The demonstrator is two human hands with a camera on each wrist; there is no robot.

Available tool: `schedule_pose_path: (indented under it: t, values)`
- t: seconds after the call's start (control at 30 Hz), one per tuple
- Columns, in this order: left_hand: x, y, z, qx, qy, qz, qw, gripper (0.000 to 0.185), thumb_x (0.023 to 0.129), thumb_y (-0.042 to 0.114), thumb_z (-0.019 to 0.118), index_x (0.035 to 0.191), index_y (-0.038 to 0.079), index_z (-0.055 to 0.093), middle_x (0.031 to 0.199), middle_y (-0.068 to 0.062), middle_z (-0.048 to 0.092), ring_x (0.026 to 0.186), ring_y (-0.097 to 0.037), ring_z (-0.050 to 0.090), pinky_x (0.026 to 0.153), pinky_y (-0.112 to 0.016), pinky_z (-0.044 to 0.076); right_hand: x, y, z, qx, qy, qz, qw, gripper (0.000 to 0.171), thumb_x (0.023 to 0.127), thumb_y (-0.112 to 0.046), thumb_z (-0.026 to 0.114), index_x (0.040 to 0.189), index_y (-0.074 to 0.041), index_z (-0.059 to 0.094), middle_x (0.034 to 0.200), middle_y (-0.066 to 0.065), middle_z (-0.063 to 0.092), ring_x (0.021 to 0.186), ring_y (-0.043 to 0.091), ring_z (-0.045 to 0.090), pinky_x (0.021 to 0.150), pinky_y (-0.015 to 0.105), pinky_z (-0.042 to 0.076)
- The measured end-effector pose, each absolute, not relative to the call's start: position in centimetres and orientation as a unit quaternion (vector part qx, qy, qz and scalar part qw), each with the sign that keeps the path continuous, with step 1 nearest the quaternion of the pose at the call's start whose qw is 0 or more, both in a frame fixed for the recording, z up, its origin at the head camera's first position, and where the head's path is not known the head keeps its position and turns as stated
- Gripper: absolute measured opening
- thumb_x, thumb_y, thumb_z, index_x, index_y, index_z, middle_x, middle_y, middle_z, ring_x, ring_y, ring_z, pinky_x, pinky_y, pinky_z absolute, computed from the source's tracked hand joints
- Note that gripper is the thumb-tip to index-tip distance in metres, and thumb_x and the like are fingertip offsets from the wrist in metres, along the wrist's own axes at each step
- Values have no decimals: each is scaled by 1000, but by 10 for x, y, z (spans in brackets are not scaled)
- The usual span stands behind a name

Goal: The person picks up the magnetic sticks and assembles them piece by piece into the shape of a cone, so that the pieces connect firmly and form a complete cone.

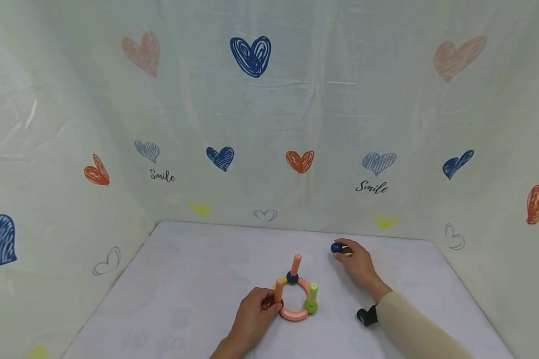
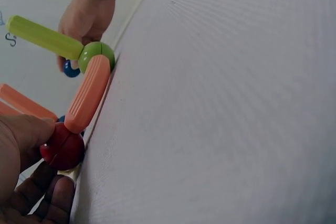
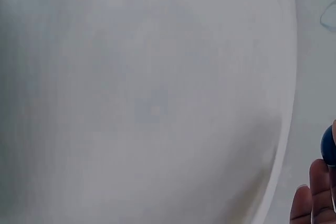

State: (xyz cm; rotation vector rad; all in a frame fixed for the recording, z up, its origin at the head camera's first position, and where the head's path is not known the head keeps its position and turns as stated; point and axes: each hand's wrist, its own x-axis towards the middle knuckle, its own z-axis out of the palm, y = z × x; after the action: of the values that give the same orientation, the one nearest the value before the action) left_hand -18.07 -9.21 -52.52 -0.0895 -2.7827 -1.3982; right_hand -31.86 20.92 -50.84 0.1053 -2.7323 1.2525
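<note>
On ribbed cloth (image 2: pixel 220 103), left hand (image 1: pixel 250 316) grips smooth, seemingly plastic ring (image 1: pixel 296 314).

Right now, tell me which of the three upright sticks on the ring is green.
The green stick is the one on the ring's right side, standing on a green ball; the other two upright sticks are orange.

text: "Smile" in black script | on: pale heart-printed fabric backdrop (image 1: pixel 269 124) | count: two in head view | first: (image 1: pixel 162 175) under a light blue scribbled heart, left | second: (image 1: pixel 372 187) under a light blue scribbled heart, right | wrist views: nothing readable
</note>
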Motion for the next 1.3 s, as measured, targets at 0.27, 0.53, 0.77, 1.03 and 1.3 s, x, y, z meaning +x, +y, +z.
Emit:
schedule_pose_path:
  t: [0.27, 0.53, 0.77, 1.03, 1.3]
  values:
    - [-180, -92, -525, -24, -894, -447, 15, 18, 93, 25, 82, 109, 18, 76, 100, 8, 62, 86, -6, 56, 73, -22, 51, -304, 188, -496, 60, -902, 419, 84, 43, 94, -10, 78, 136, -9, 66, 127, 16, 68, 111, 30, 65, 88, 36, 55]
    - [-180, -92, -524, -28, -895, -444, 15, 21, 93, 24, 82, 111, 16, 76, 98, 8, 61, 84, -6, 55, 72, -22, 50, -292, 169, -478, 72, -895, 432, 83, 44, 95, -13, 79, 137, -10, 66, 122, 12, 71, 107, 24, 65, 85, 26, 56]
    - [-180, -93, -522, -34, -894, -446, 24, 21, 93, 26, 82, 110, 15, 76, 98, 8, 62, 85, -4, 56, 73, -22, 51, -282, 154, -461, 99, -881, 455, 86, 41, 94, -14, 80, 133, -11, 68, 118, 7, 73, 103, 21, 65, 83, 20, 54]
    - [-180, -93, -523, -39, -891, -452, 26, 22, 93, 27, 82, 111, 14, 76, 99, 7, 63, 86, -4, 56, 74, -22, 52, -269, 138, -446, 137, -867, 474, 73, 40, 95, -16, 79, 134, -11, 71, 112, 3, 76, 100, 18, 65, 83, 23, 54]
    - [-179, -92, -524, -33, -888, -458, 29, 22, 93, 26, 82, 110, 13, 76, 98, 7, 62, 85, -5, 56, 73, -23, 50, -262, 130, -444, 156, -860, 482, 60, 38, 94, -18, 80, 131, -15, 73, 110, -3, 77, 102, 16, 67, 89, 30, 53]
